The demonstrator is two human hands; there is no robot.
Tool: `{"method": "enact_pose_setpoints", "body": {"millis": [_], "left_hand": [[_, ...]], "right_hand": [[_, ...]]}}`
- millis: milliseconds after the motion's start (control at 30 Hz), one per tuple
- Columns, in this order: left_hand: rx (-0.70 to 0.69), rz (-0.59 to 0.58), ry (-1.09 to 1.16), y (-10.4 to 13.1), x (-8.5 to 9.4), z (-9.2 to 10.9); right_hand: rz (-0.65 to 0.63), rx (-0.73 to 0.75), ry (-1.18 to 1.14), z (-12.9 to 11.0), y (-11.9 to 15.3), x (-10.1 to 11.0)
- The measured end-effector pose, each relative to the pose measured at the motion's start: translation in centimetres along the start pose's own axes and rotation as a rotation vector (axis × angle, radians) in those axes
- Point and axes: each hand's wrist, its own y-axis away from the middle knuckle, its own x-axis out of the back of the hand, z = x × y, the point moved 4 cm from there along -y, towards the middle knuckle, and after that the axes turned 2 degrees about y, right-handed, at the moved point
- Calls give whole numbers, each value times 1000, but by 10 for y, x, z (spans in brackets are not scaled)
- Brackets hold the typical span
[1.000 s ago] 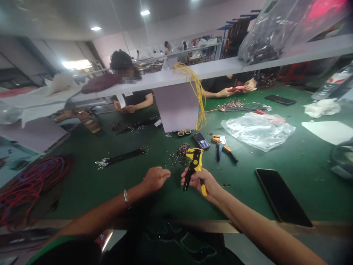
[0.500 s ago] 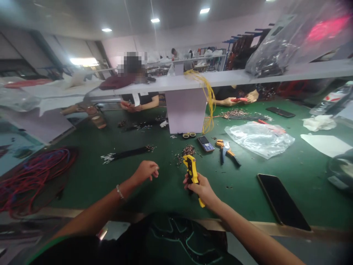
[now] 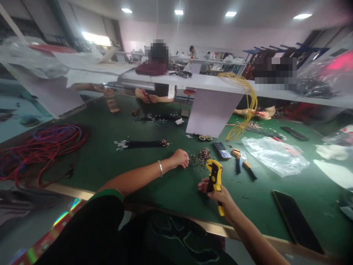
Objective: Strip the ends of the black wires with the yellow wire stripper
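My right hand [image 3: 220,195] is wrapped round a yellow and black hand tool [image 3: 215,176], its head pointing up and away from me. My left hand [image 3: 180,158] is over the green table [image 3: 154,176], fingers curled together; whether something small is between them is hidden. Just beyond lies a pile of small copper-coloured pieces [image 3: 204,154]. A bundle of black wires [image 3: 143,144] with bare ends lies farther left. To the right of the pile are a keypad phone [image 3: 222,150] and orange and blue pliers [image 3: 242,162].
Red and blue cables [image 3: 46,151] are coiled at left. A large black phone [image 3: 296,219] and a clear plastic bag [image 3: 275,154] lie at right. Yellow wires [image 3: 249,103] hang from the shelf [image 3: 204,81]. Across the table, people's hands [image 3: 150,97] hold red tools.
The camera view has turned left, so the table's things appear farther right. My left hand has moved rightward, nearer the copper-coloured pile. The yellow tool stays in my right hand.
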Motion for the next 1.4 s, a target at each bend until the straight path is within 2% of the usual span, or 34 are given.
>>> {"method": "enact_pose_setpoints", "body": {"millis": [67, 167, 233, 333, 433, 467, 567, 667, 800, 833, 900, 967, 1000, 1033, 1067, 1133, 1167, 1233, 1300, 1400], "left_hand": [[-55, -19, -31, -5, 4, 7], [-156, -3, -117, -3, 20, 14], [-219, 14, -190, 10, 29, 16], [-288, 38, -282, 35, 33, 15], [-332, 42, -354, 55, 25, 10], [-393, 20, -451, 61, 20, 10], [-491, -32, -603, 70, 13, 4], [-523, -63, -604, 72, 15, 0], [-568, -55, -604, 69, 24, 4], [-595, -31, -604, 70, 27, 8], [-698, 125, -589, 77, 35, 20], [-791, 220, -503, 87, 41, 31], [-779, 206, -454, 90, 41, 33], [-716, 142, -405, 91, 39, 32], [-608, 24, -337, 90, 34, 28], [-303, -243, -120, 85, 21, 15], [-197, -307, 14, 82, 16, 10], [-93, -332, 289, 75, 10, 7], [-69, -285, 486, 69, 10, 10], [-86, -224, 576, 63, 13, 19]], "right_hand": [[4, 44, -14, -3, 4, 0], [-34, 50, 37, -5, 8, 4], [-103, 9, 125, -4, 8, 7], [-81, 57, 148, -11, 3, 10], [-111, 25, 123, -22, -1, -9], [-107, 11, 118, -27, -1, -18], [-19, 43, 33, -42, -1, -47], [35, 78, -61, -51, -5, -68], [-3, 66, -178, -56, -14, -78], [-5, 76, -196, -57, -16, -78], [-24, 93, -221, -60, -18, -77], [-38, 112, -251, -64, -20, -74], [-44, 123, -268, -66, -21, -73], [-52, 132, -284, -68, -22, -72], [-62, 142, -299, -71, -23, -72], [-87, 152, -321, -75, -24, -72], [-100, 153, -328, -76, -25, -72], [-125, 147, -338, -77, -25, -73], [-147, 135, -346, -76, -25, -73], [-171, 105, -349, -70, -26, -72]]}}
